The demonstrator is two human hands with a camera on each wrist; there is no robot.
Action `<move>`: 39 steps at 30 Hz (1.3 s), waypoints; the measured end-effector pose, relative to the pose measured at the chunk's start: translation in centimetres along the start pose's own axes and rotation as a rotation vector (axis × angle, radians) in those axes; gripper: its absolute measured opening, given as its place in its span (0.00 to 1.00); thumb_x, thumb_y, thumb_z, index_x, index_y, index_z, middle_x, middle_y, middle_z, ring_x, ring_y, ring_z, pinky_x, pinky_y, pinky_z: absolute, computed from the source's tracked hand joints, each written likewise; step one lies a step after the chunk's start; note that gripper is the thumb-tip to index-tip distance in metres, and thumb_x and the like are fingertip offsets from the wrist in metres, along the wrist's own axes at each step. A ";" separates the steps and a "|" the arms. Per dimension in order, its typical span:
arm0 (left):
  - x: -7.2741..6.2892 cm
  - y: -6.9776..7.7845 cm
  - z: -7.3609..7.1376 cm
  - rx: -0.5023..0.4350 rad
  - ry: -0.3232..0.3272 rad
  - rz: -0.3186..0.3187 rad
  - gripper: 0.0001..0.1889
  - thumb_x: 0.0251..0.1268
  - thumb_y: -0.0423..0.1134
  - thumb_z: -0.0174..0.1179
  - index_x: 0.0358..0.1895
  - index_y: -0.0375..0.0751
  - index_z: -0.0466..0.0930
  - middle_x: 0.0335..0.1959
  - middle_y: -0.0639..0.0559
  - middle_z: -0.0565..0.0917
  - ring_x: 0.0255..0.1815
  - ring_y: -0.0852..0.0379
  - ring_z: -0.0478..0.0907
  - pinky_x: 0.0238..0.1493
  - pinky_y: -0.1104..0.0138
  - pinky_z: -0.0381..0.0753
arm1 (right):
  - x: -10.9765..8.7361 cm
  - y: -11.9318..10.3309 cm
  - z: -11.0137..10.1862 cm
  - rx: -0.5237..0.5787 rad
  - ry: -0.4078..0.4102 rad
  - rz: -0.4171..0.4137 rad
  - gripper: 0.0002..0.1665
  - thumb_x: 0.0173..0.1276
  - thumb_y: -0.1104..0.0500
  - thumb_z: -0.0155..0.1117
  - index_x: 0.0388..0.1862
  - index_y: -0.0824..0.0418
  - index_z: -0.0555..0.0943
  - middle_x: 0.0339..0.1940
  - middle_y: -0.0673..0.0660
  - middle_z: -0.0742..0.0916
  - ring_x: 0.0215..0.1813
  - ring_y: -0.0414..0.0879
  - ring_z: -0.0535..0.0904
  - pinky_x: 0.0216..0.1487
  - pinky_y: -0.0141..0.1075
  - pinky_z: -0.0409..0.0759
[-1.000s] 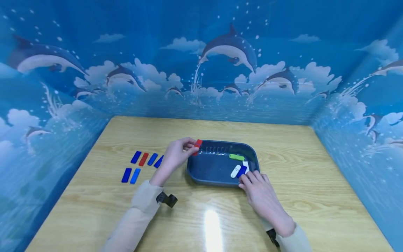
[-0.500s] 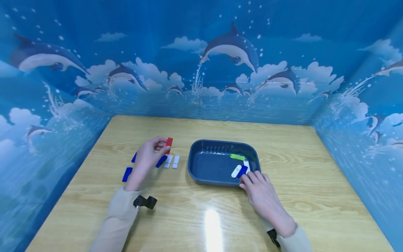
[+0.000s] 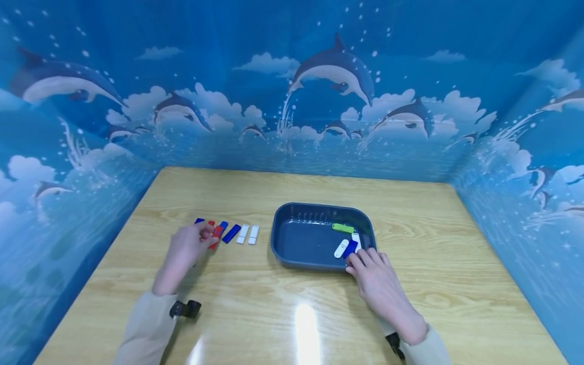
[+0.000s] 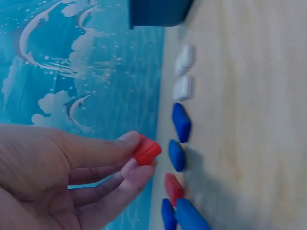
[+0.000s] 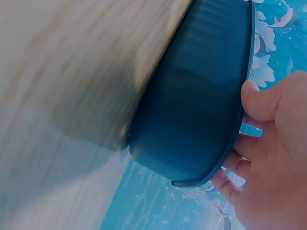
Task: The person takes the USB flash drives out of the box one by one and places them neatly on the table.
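My left hand [image 3: 186, 247] pinches a red USB flash drive [image 4: 147, 151] between thumb and fingers, over the left part of the table. Beneath and beside it is a row of drives: a dark blue one [image 3: 231, 233], a blue one [image 4: 177, 155], another red one [image 4: 173, 186] and two white ones [image 3: 253, 234]. My hand partly hides the row's left end in the head view. My right hand [image 3: 376, 279] holds the near right corner of a dark blue-grey tray [image 3: 296, 263], thumb at the rim and fingers reaching over it.
Inside the tray lie a green drive [image 3: 343, 228], a dark blue drive [image 3: 350, 248] and two white drives [image 3: 340, 248], grouped at its right side. A dolphin-printed curtain [image 3: 292, 147] stands along the back and sides of the wooden table [image 3: 255, 309].
My left hand has carried the red drive from the tray's left rim leftward and down to the row, uncovering the white drives. My right hand has stayed at the tray's corner.
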State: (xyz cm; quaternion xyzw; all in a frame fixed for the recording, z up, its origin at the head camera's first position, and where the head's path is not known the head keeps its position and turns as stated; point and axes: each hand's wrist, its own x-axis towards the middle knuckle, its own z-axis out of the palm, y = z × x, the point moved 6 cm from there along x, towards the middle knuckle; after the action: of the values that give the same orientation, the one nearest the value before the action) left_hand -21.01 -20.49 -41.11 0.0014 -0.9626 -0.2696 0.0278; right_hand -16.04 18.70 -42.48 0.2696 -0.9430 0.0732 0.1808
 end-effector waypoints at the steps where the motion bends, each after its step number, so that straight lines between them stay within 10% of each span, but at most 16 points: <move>1: -0.2 -0.2 0.3 0.017 -0.014 0.001 0.13 0.65 0.34 0.68 0.46 0.27 0.83 0.33 0.42 0.86 0.30 0.50 0.81 0.33 0.57 0.80 | 0.0 0.0 0.0 -0.001 0.003 -0.001 0.05 0.72 0.57 0.65 0.39 0.56 0.78 0.31 0.49 0.76 0.37 0.48 0.69 0.41 0.41 0.69; 24: -1.8 -0.9 0.3 0.151 0.001 -0.059 0.08 0.62 0.37 0.70 0.32 0.36 0.83 0.23 0.48 0.83 0.20 0.54 0.75 0.19 0.64 0.70 | 0.0 0.1 -0.1 0.002 0.002 -0.003 0.05 0.72 0.57 0.64 0.39 0.56 0.78 0.32 0.49 0.77 0.37 0.48 0.70 0.41 0.41 0.69; 39: 0.8 8.5 -0.6 0.074 0.285 0.232 0.04 0.66 0.36 0.68 0.35 0.40 0.86 0.29 0.48 0.88 0.18 0.56 0.78 0.17 0.65 0.71 | 0.0 0.0 0.0 0.000 0.011 -0.015 0.05 0.73 0.56 0.63 0.39 0.56 0.78 0.31 0.49 0.76 0.37 0.48 0.69 0.41 0.41 0.69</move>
State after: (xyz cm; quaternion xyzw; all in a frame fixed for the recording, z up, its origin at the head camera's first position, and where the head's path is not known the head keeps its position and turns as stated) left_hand -21.69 -13.60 -36.15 -0.0703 -0.9518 -0.2263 0.1946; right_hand -16.04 18.71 -42.43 0.2764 -0.9399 0.0735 0.1866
